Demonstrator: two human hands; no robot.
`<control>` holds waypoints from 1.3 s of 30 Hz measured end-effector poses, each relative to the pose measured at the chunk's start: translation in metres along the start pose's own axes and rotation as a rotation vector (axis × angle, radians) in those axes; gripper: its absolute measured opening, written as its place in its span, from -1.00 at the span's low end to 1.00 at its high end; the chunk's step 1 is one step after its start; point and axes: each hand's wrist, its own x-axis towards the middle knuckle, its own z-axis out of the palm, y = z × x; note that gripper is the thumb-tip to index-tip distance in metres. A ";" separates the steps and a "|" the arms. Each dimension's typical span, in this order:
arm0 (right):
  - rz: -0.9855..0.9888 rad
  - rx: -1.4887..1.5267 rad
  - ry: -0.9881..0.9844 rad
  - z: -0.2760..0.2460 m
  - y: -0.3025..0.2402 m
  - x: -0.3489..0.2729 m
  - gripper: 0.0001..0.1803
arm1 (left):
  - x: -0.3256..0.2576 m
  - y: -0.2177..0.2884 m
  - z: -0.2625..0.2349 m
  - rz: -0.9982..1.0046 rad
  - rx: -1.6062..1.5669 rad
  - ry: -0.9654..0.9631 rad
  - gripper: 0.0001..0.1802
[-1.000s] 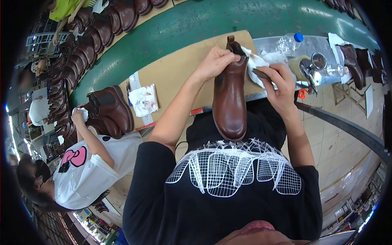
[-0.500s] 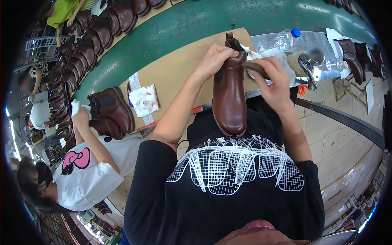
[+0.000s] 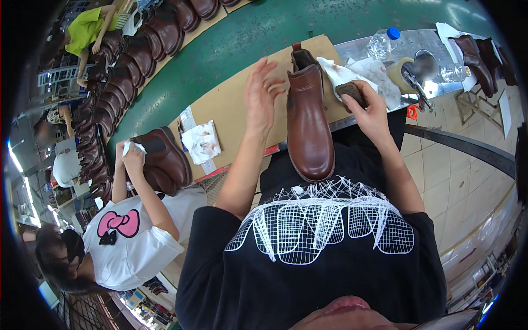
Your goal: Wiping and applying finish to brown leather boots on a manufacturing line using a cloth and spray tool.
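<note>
A brown leather ankle boot (image 3: 311, 124) sits in front of me, its toe pointing toward my body and its pull loop at the far end. Its shaft is over the cardboard, while the toe reaches past the table edge to my lap. My left hand (image 3: 260, 96) is raised just left of the shaft, fingers spread and holding nothing, apart from the boot. To the right of the boot, my right hand (image 3: 371, 110) grips a small, dark brown, rough-looking pad (image 3: 350, 93) between thumb and fingers. Beyond that hand lies a white cloth (image 3: 338, 72).
Brown cardboard (image 3: 236, 99) covers part of the green table (image 3: 220, 60). A stained white cloth (image 3: 201, 142) lies on it at left. Plastic bottle (image 3: 383, 44) and tape roll (image 3: 400, 77) stand at right. At left, a co-worker (image 3: 137, 236) wipes boots (image 3: 170, 151).
My left hand has let go of the boot's shaft and moved left, its fingers opening. My right hand has drawn the pad away from the boot to the right. The co-worker's hands came together on a cloth.
</note>
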 end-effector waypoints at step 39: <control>-0.055 -0.287 0.408 -0.103 0.062 -0.069 -0.79 | -0.055 -0.026 -0.030 -0.736 -1.036 -0.416 -0.38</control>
